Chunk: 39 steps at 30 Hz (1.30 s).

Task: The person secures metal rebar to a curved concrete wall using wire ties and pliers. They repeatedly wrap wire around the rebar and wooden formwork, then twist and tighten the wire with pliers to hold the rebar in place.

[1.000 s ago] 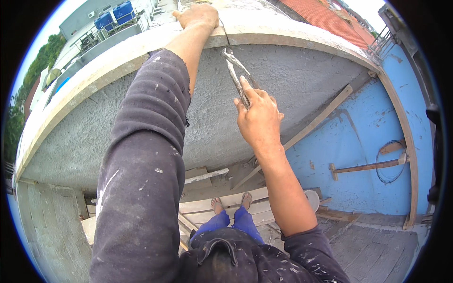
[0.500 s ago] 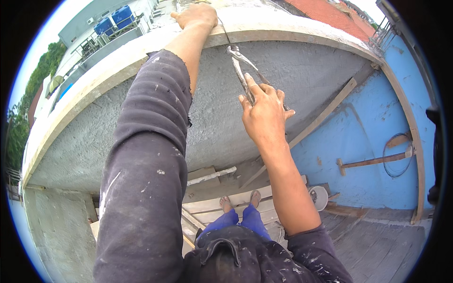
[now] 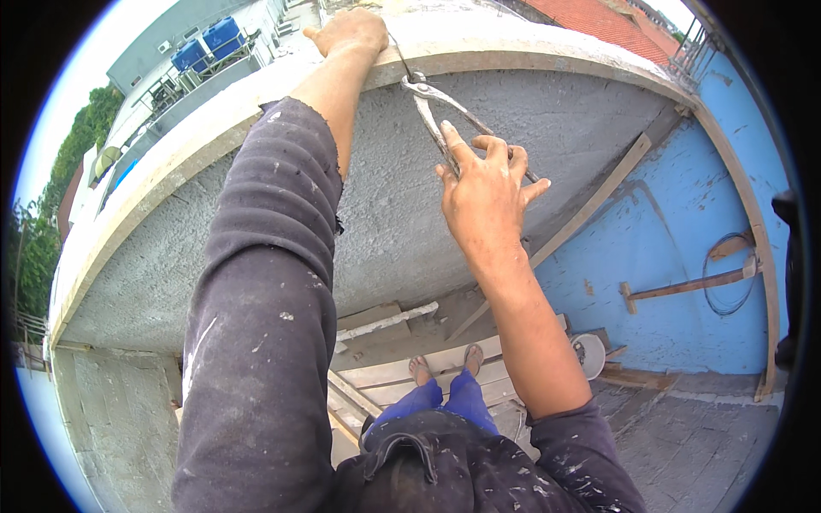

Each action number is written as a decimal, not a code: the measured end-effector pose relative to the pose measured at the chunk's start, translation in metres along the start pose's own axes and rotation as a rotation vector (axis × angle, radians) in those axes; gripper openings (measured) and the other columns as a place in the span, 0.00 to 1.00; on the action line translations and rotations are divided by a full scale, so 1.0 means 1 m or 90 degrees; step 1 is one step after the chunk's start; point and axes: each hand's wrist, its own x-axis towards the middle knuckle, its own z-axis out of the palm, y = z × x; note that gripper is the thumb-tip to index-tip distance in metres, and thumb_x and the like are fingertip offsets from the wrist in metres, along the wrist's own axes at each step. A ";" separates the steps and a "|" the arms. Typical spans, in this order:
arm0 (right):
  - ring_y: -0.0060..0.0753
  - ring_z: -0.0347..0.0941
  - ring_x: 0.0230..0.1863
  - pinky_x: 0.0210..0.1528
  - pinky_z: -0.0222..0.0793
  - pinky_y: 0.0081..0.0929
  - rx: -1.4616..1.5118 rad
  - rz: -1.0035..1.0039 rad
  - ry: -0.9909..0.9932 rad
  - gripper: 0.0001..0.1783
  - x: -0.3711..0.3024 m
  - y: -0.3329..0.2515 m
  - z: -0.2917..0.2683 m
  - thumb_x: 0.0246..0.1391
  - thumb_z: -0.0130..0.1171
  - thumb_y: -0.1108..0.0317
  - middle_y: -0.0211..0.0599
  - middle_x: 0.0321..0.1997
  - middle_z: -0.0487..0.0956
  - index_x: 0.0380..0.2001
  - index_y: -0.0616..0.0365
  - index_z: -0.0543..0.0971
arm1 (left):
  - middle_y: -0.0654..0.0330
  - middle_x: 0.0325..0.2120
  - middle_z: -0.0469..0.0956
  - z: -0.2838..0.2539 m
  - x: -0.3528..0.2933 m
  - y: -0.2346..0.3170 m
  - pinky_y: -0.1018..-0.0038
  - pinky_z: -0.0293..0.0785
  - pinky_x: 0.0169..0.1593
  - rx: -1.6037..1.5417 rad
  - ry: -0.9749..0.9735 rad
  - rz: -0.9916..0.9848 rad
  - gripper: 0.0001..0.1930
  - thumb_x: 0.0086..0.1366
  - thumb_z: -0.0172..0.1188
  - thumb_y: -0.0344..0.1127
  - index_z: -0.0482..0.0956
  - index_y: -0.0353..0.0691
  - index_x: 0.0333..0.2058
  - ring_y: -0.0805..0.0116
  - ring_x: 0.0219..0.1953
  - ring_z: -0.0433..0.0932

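Note:
My right hand (image 3: 486, 192) grips a pair of metal pincers (image 3: 425, 107), its fingers spread along the parted handles. The pincers' head meets the lower end of a thin dark wire (image 3: 400, 56), just below the top edge of a grey plastered wall (image 3: 385, 162). How far the jaws close on the wire is too small to tell. At the wall top, my left hand (image 3: 352, 32) is bent over the wooden edge board (image 3: 479, 61), right beside the wire's upper end. Its fingers look curled, with one jutting left; what they hold is hidden.
A slanted wooden brace (image 3: 599, 201) leans against the wall. On the blue wall (image 3: 667, 256) hang a hammer-like wooden tool (image 3: 688, 285) and a coil of wire (image 3: 710, 299). My feet stand on planks (image 3: 389, 376), near a white bucket (image 3: 588, 355). Rooftops and blue tanks (image 3: 222, 34) lie beyond.
The pincers' handles have spread wider, and their head has shifted slightly left and up. My right hand's fingers have fanned out more. The left hand has moved only slightly.

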 end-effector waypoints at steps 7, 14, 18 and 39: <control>0.46 0.80 0.48 0.48 0.81 0.44 0.207 -0.030 -0.025 0.27 -0.001 0.011 0.001 0.64 0.66 0.57 0.43 0.57 0.73 0.65 0.39 0.78 | 0.52 0.52 0.86 -0.005 -0.001 0.001 0.42 0.49 0.75 0.011 -0.014 0.003 0.17 0.69 0.56 0.38 0.88 0.47 0.51 0.55 0.58 0.83; 0.29 0.81 0.27 0.28 0.81 0.28 0.694 0.081 -0.207 0.30 -0.002 0.019 0.050 0.69 0.60 0.53 0.35 0.38 0.78 0.65 0.60 0.73 | 0.50 0.51 0.86 -0.007 0.002 0.003 0.41 0.49 0.74 0.028 -0.018 0.001 0.17 0.69 0.56 0.38 0.89 0.45 0.50 0.54 0.57 0.83; 0.22 0.80 0.26 0.25 0.79 0.22 1.251 0.154 -0.485 0.31 0.002 0.025 0.079 0.69 0.60 0.50 0.31 0.31 0.79 0.64 0.62 0.71 | 0.49 0.50 0.86 -0.009 0.002 0.005 0.41 0.49 0.74 0.048 -0.013 0.003 0.17 0.69 0.56 0.38 0.89 0.44 0.49 0.54 0.56 0.84; 0.20 0.73 0.22 0.21 0.69 0.21 1.156 0.192 -0.571 0.30 -0.002 0.010 0.068 0.69 0.59 0.43 0.27 0.31 0.78 0.54 0.62 0.75 | 0.47 0.53 0.85 -0.019 0.003 0.009 0.38 0.51 0.71 0.047 -0.076 -0.037 0.18 0.68 0.52 0.36 0.88 0.41 0.49 0.49 0.58 0.82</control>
